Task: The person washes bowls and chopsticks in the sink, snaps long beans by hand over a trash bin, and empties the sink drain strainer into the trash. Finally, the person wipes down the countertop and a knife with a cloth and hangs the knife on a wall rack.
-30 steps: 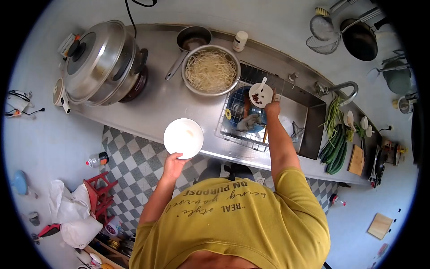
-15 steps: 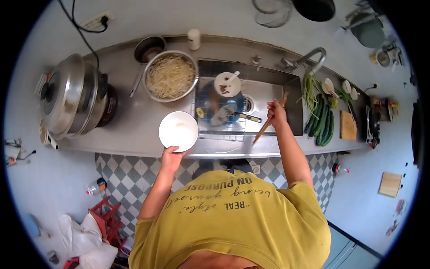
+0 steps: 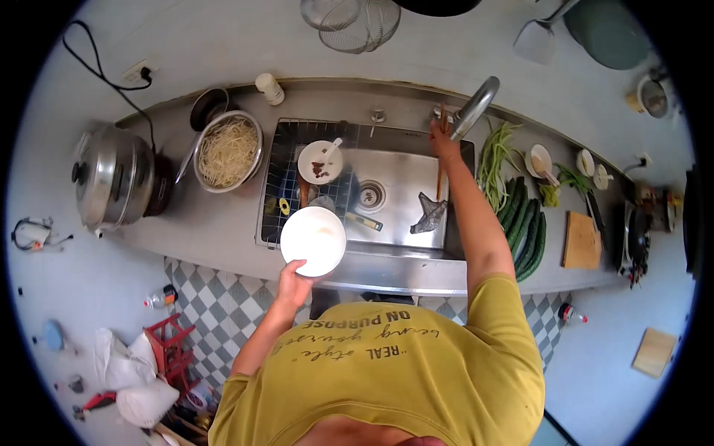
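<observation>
I am holding 1 white bowl [image 3: 313, 241] by its rim with the left hand [image 3: 292, 285]; the right hand [image 3: 444, 141] is grasping brown chopsticks [image 3: 439, 184] beside the faucet [image 3: 477, 105].

The right hand [image 3: 444, 137] is moved to the sink's [image 3: 401, 171] back edge, the faucet [image 3: 477, 104] possibly touched; the held bowl [image 3: 314, 241], over the rack's [image 3: 286, 160] front.

On the steel counter [image 3: 175, 219], a lidded steamer pot [image 3: 119, 178] stands left of a metal bowl [image 3: 259, 143] of pale strands [image 3: 226, 152], with a white bottle [image 3: 270, 88] near the back wall [image 3: 223, 44] and dark green cucumbers [image 3: 529, 232] lying beside a wooden cutting board [image 3: 581, 241].
</observation>
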Tool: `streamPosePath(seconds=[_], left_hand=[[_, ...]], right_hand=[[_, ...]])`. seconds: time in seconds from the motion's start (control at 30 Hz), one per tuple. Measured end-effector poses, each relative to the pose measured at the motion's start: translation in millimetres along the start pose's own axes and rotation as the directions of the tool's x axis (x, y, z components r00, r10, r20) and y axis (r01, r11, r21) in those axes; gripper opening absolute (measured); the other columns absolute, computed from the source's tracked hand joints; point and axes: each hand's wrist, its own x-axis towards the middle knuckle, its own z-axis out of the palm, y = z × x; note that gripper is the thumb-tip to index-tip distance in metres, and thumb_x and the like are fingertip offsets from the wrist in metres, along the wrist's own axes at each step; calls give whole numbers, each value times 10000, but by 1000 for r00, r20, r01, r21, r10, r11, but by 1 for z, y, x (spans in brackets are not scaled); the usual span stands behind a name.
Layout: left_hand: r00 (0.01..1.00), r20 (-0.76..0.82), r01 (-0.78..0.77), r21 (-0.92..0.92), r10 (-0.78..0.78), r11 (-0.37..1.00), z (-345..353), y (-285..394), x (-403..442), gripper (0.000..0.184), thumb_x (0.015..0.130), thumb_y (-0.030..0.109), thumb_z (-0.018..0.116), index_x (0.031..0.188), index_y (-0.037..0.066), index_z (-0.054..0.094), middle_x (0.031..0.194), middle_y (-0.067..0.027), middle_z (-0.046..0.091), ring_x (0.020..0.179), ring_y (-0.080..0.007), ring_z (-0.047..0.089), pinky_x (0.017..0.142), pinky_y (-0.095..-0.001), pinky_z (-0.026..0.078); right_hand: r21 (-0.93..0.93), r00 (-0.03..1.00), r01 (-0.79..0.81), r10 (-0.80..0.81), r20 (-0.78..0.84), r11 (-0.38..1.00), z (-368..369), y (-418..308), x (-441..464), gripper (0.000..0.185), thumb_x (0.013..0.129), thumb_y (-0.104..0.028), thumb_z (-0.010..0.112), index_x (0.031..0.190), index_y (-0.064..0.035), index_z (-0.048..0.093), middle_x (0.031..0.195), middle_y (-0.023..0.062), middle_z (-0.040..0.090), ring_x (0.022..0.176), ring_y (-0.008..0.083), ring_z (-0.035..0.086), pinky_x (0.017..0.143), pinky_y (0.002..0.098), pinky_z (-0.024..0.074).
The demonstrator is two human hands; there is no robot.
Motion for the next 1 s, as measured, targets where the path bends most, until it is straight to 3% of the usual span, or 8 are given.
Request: streamPosePath(seconds=[0.17,0.37,0.47,0.5,0.57,0.7,0.77,1.0], left_hand=[[983,-89,-168,-113,158,979,1,-21,26,642,744,64,473,1334,-7,230,1311,-227,371,1188,-428,407,955,-590,402],[925,-309,-288,-196,219,937,-11,-9,84,557,800,-49,368,1335,-4,219,1322,-258,343,1214,-451,362,1007,-599,343],[897,-395,-329,-303,197,894,-20,-1,113,500,845,-40,337,1333,-1,236,1329,-261,339,1219,-453,358,999,-602,350],[869,-457,-346,-284,191,894,-23,0,124,389,919,41,293,1303,-23,284,1286,-250,395,1167,-434,427,935,-565,443],[848,-504,-358,-315,165,879,-31,4,142,362,948,75,298,1298,-15,300,1280,-238,413,1159,-428,439,923,-553,460],[841,-506,-367,-277,190,888,-60,-1,170,357,966,100,301,1307,-6,298,1289,-239,405,1154,-436,441,914,-542,472],[833,-521,-359,-255,185,898,-58,-2,174,358,971,116,300,1307,-7,300,1284,-237,410,1147,-434,448,909,-531,480],[861,-503,-259,-310,74,915,-41,-11,148,411,967,251,336,1287,-6,332,1248,-231,441,1130,-403,473,870,-513,498]], right_hand=[[-53,973,145,-133,187,988,9,-3,38,330,863,-346,595,711,-59,536,584,37,568,517,147,506,535,314,417],[-70,980,140,-128,154,988,16,-7,25,379,872,-371,572,690,-38,586,560,33,546,507,130,493,497,288,391],[99,969,-107,81,235,989,11,-5,-18,400,875,-376,562,652,-45,584,548,25,529,510,121,476,496,268,379],[123,938,-195,148,314,973,4,-10,-29,354,866,-347,575,682,-45,588,567,27,538,528,122,490,503,271,385],[147,845,-369,266,463,918,-10,-24,-47,265,847,-287,603,741,-44,595,605,32,555,562,123,519,516,277,396],[-43,780,262,-185,598,964,-10,-26,-73,234,833,-292,600,738,-78,596,652,64,603,615,204,577,551,339,429],[-189,608,686,-411,679,703,-9,-33,-87,196,815,-284,597,748,-100,608,688,78,618,641,254,596,572,375,443],[41,143,950,-548,824,310,2,-59,-98,68,727,-212,571,725,-162,617,697,42,599,668,259,587,623,380,454]])
